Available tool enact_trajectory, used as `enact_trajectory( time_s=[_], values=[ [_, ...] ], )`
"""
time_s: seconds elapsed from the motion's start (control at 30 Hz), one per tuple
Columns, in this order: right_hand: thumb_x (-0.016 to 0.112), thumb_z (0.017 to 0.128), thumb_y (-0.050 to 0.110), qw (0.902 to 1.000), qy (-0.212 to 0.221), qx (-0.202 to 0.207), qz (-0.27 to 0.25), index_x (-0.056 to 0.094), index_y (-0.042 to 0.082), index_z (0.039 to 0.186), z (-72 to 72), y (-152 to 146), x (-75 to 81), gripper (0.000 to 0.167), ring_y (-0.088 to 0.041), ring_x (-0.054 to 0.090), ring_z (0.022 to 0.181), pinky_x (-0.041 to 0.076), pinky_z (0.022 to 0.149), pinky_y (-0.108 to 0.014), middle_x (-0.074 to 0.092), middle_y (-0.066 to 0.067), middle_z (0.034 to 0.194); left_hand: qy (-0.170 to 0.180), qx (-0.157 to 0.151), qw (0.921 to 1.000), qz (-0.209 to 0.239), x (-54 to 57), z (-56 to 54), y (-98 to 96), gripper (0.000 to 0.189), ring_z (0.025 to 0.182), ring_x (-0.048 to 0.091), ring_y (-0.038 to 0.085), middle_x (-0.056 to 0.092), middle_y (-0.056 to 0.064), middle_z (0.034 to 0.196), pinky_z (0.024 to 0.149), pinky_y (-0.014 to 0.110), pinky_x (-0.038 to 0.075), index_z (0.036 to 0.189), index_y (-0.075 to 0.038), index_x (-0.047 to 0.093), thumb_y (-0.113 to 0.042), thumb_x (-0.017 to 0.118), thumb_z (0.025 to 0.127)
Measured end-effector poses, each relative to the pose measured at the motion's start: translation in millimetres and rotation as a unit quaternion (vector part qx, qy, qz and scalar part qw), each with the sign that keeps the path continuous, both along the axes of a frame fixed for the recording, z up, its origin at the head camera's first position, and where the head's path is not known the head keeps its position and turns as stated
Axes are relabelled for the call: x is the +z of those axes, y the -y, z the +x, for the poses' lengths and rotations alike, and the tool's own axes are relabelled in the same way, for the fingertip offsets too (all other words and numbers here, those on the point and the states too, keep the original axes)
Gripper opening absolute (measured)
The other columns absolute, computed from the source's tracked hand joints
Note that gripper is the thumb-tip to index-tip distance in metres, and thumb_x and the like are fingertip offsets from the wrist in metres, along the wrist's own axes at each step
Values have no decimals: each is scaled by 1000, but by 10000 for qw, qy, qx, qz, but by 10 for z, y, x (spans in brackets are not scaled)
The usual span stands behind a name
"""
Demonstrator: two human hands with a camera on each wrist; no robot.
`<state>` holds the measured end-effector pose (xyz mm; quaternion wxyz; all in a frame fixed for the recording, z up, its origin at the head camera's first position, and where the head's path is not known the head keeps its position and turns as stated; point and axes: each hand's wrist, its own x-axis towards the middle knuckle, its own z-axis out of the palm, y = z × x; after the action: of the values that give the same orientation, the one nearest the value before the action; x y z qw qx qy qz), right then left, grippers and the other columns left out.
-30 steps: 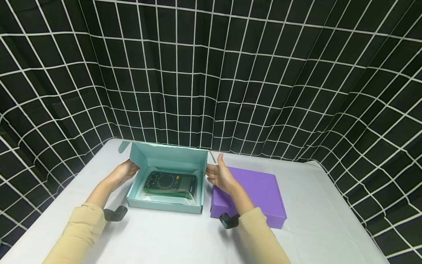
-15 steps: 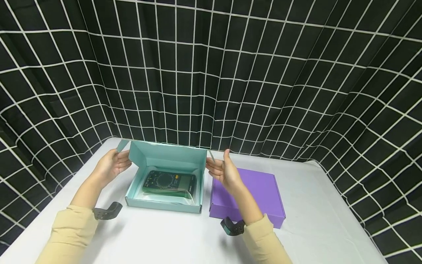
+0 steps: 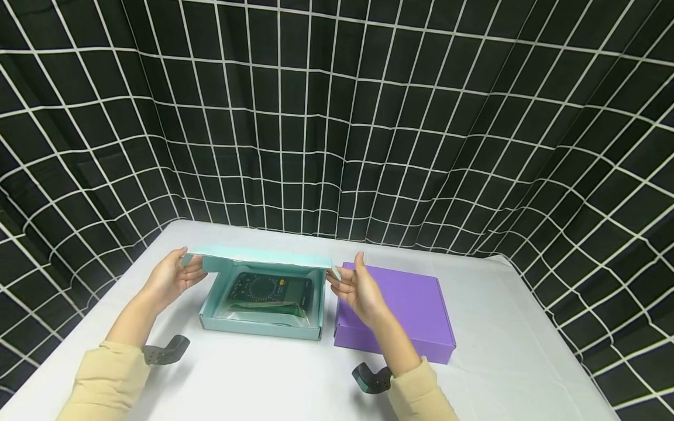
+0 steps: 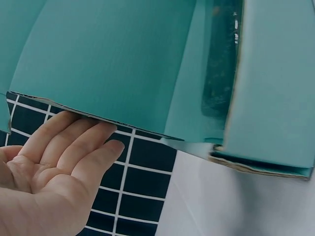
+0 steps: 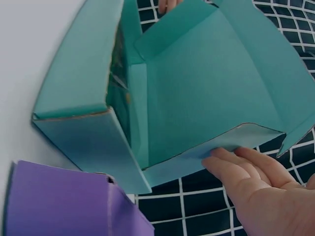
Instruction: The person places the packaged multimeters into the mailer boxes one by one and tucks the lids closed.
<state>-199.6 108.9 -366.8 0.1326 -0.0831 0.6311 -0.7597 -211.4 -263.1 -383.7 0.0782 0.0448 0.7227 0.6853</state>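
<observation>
A teal cardboard box (image 3: 260, 328) sits on the white table with its lid (image 3: 263, 254) partly raised. Inside lies a dark digital multimeter (image 3: 263, 286) in clear plastic wrap, its upper edge hidden by the lid. My left hand (image 3: 176, 273) is at the lid's left end, and in the left wrist view its extended fingers (image 4: 81, 142) reach behind the lid's edge. At the lid's right end is my right hand (image 3: 360, 289), thumb up. The right wrist view shows its fingers (image 5: 231, 167) against the lid's side flap (image 5: 216, 142).
A closed purple box (image 3: 400, 310) lies right of the teal box, under my right forearm. Behind the white table (image 3: 295, 380) hangs a black curtain (image 3: 326, 117) with a white grid. Black wrist mounts (image 3: 167, 351) project from both wrists.
The lid has tilted forward and down over the teal box. My left hand moved outward to the lid's left end, then both hands lowered slightly with the lid.
</observation>
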Motion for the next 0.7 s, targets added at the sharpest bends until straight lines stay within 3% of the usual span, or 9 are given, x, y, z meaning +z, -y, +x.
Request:
enact_trajectory(
  time_s=[0.13,0.23,0.37,0.47,0.57,0.7],
  values=[
    [11,103,54,10000,-94,28,20,29,-24,138,51,4,-61,87,-43,36,133,31,113,-47,35,-38,142,240,91,9994,239,-38,28,2,69,135,18,49,11,41,148,109,44,26,143,22,2,-34,2,104],
    [9,102,56,9996,-253,79,131,33,-24,136,89,10,-119,90,-44,37,133,30,113,-48,38,-37,141,391,175,9991,77,-58,44,7,70,134,28,47,23,43,145,109,47,28,141,25,5,-34,3,104],
    [4,101,56,9985,-404,146,325,33,-22,138,144,23,-192,91,-43,38,133,25,115,-49,40,-36,140,444,186,9978,-462,-72,54,27,72,117,60,27,46,36,135,105,42,41,137,29,17,-33,3,103],
    [3,101,55,9975,-489,159,488,32,-20,140,169,30,-231,89,-42,37,134,22,116,-50,40,-34,141,409,138,9969,-662,-76,58,38,73,102,66,11,50,35,132,101,39,46,135,29,22,-33,2,104],
    [4,102,55,9954,-624,110,720,34,-17,141,178,30,-241,88,-43,37,134,23,116,-53,40,-32,142,343,33,9965,-762,-75,79,43,75,115,62,26,41,40,138,105,43,41,136,29,21,-36,1,103],
    [5,102,56,9898,-879,37,1117,38,-12,141,204,26,-201,86,-42,35,135,24,115,-54,38,-28,145,181,-104,9941,-1067,-72,174,48,82,134,32,49,28,41,145,112,56,26,140,25,20,-45,1,103]
  ],
)
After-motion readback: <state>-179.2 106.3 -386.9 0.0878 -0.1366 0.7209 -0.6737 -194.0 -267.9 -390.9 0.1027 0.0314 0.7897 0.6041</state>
